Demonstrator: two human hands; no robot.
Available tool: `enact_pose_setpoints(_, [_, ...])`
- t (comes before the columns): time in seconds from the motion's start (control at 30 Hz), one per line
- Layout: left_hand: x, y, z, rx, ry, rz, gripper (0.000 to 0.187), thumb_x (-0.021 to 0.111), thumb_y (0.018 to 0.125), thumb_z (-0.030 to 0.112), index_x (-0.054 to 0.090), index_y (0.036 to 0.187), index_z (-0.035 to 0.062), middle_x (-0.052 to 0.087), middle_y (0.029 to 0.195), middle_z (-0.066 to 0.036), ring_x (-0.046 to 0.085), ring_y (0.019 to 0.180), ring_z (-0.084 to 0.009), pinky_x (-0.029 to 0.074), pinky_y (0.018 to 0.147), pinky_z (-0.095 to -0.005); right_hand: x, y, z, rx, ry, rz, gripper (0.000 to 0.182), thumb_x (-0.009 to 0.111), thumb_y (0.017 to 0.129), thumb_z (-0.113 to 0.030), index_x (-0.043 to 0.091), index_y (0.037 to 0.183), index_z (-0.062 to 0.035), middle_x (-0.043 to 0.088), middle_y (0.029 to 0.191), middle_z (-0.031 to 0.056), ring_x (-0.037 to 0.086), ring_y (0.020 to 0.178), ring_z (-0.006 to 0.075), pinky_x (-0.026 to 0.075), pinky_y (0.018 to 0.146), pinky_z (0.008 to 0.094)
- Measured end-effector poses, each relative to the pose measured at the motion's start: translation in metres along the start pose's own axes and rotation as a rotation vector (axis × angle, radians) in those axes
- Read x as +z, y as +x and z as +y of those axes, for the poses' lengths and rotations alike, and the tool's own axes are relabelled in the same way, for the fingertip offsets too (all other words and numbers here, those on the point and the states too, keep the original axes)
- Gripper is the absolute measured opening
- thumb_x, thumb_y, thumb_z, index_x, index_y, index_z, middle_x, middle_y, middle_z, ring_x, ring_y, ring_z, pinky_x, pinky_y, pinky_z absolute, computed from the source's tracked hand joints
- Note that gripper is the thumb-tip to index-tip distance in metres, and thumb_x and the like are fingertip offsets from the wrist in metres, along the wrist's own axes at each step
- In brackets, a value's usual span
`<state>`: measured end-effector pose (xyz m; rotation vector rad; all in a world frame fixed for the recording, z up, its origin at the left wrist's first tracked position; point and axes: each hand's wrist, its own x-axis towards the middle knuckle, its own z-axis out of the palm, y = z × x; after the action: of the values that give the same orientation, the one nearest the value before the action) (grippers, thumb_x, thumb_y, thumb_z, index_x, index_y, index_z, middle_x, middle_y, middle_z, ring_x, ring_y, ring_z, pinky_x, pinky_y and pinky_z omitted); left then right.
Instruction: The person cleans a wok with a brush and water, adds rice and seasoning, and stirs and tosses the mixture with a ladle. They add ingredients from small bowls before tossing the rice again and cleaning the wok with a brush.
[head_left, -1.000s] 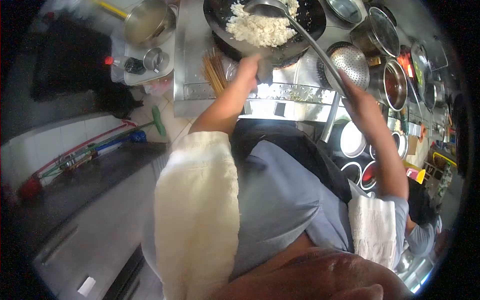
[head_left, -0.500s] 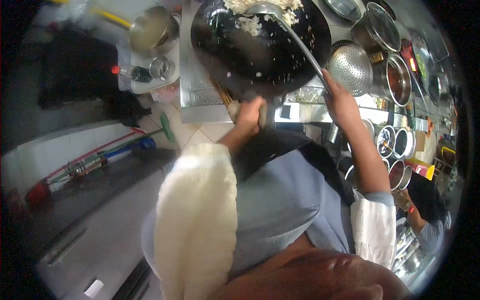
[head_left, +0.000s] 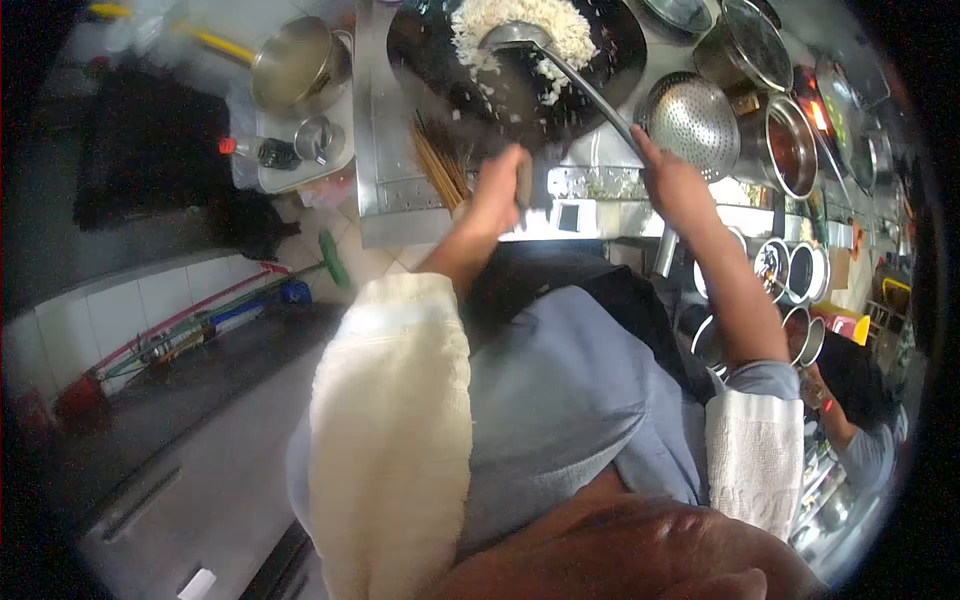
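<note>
At the top of the head view a black wok (head_left: 425, 75) holds white rice (head_left: 562, 32), heaped toward its far side with loose grains nearer. My left hand (head_left: 496, 188) is closed around the wok's handle at the near rim; a dark cloth or grip shows beside the fingers. In my right hand (head_left: 678, 192) is a long-handled metal ladle (head_left: 590, 92), held by the handle's end. The ladle's bowl rests in the rice, and its underside is hidden. A bundle of thin sticks (head_left: 437, 160), perhaps a bamboo brush, lies left of the wok handle.
Right of the wok sit a perforated strainer (head_left: 692, 122), a pot of reddish liquid (head_left: 793, 150) and several seasoning tubs (head_left: 772, 265). At left, a white tray (head_left: 345, 165) carries a steel pot (head_left: 292, 65) and a red-capped bottle (head_left: 255, 150). Another person's arm (head_left: 832, 410) appears at lower right.
The wok has shifted away and up, with my left hand higher. The rice has spread nearer the wok's middle. The ladle and my right hand have moved slightly left and up.
</note>
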<state>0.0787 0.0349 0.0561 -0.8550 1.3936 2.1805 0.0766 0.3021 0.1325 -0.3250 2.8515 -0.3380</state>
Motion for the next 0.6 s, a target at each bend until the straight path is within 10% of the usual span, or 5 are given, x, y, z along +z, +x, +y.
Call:
enact_pose_setpoints(0.13, [-0.049, -0.004, -0.067, 0.563, 0.385, -0.116, 0.023, 0.053, 0.091, 0.023, 0.063, 0.101, 0.0043, 0.067, 0.090, -0.014, 0.067, 0.085, -0.0277, 0.053, 0.076, -0.0407, -0.005, -0.021, -0.009, -0.097, 0.408, 0.239, 0.056, 0.053, 0.094, -0.014, 0.037, 0.148, -0.0136, 0.064, 0.095, 0.0200, 0.066, 0.085, 0.0372, 0.052, 0.077, 0.0479])
enact_pose_setpoints(0.23, [-0.029, 0.018, -0.026, -0.068, -0.206, -0.127, 0.022, 0.055, 0.090, 0.023, 0.064, 0.096, 0.0038, 0.066, 0.084, -0.012, 0.067, 0.076, -0.0259, 0.055, 0.068, -0.0409, -0.072, -0.049, -0.035, 0.191, 1.245, -0.040, 0.055, 0.054, 0.093, -0.015, 0.039, 0.146, -0.0049, 0.059, 0.073, 0.0086, 0.057, 0.050, 0.0152, 0.048, 0.046, 0.0276])
enact_pose_setpoints(0.37, [-0.007, 0.055, 0.019, -0.013, -0.149, -0.167, 0.020, 0.058, 0.087, 0.024, 0.063, 0.089, 0.0052, 0.064, 0.079, -0.009, 0.065, 0.065, -0.0230, 0.055, 0.058, -0.0402, -0.084, -0.010, -0.025, 0.163, 1.657, -0.042, 0.046, 0.053, 0.096, -0.021, 0.048, 0.137, 0.0006, 0.048, 0.062, 0.0008, 0.040, 0.037, 0.0056, 0.026, 0.032, 0.0172])
enact_pose_setpoints(0.6, [-0.001, 0.090, 0.014, 0.034, -0.181, -0.076, 0.016, 0.059, 0.085, 0.021, 0.063, 0.086, 0.0051, 0.062, 0.073, -0.007, 0.061, 0.059, -0.0219, 0.053, 0.055, -0.0401, -0.051, 0.084, -0.015, 0.196, 0.794, -0.244, 0.036, 0.053, 0.097, -0.021, 0.050, 0.130, -0.0069, 0.050, 0.062, -0.0002, 0.042, 0.039, 0.0074, 0.035, 0.034, 0.0229])
